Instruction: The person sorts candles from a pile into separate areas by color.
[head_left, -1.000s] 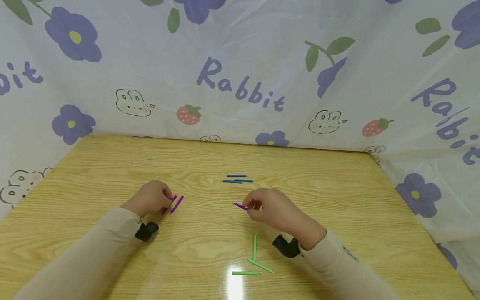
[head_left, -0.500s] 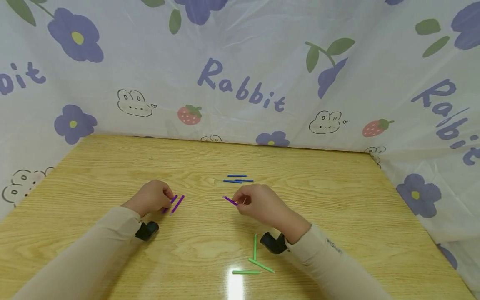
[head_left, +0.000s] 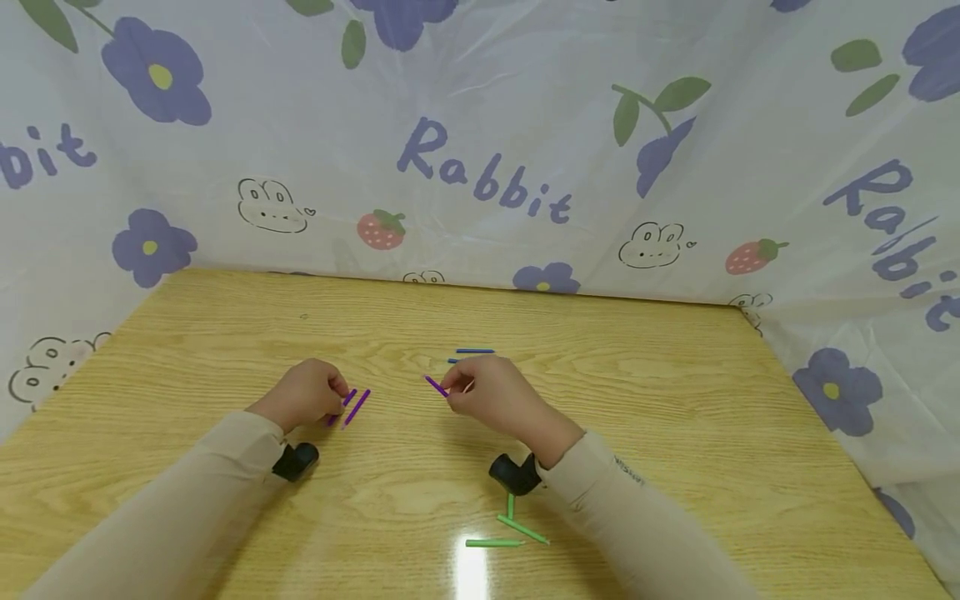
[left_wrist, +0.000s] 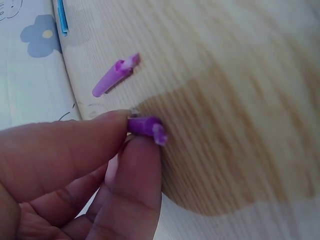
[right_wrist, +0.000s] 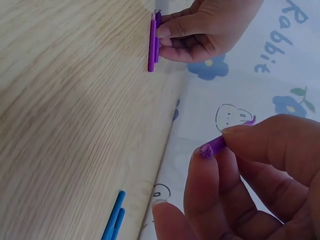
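Observation:
My left hand [head_left: 303, 393] pinches a thin purple candle [left_wrist: 142, 126] between thumb and fingers, low at the table's left-middle. Just right of it, nearly parallel, lies another purple candle [head_left: 357, 408], its pale wick end toward me. In the right wrist view these two candles stand side by side. My right hand [head_left: 491, 398] holds a third purple candle [right_wrist: 216, 145] between thumb and fingertips, raised above the table, its wick end [head_left: 427, 378] pointing left. A gap separates it from the pair near the left hand.
Blue candles [head_left: 476, 351] lie behind the right hand, which partly covers them. Several green candles [head_left: 495, 543] lie at the front, one partly hidden by the black wrist camera [head_left: 514, 475]. A printed white cloth [head_left: 480, 167] hangs behind the wooden table [head_left: 225, 333].
My right hand has moved left and slightly away from me with its purple candle, nearing the left hand and now covering some blue candles. The left hand has stayed in place.

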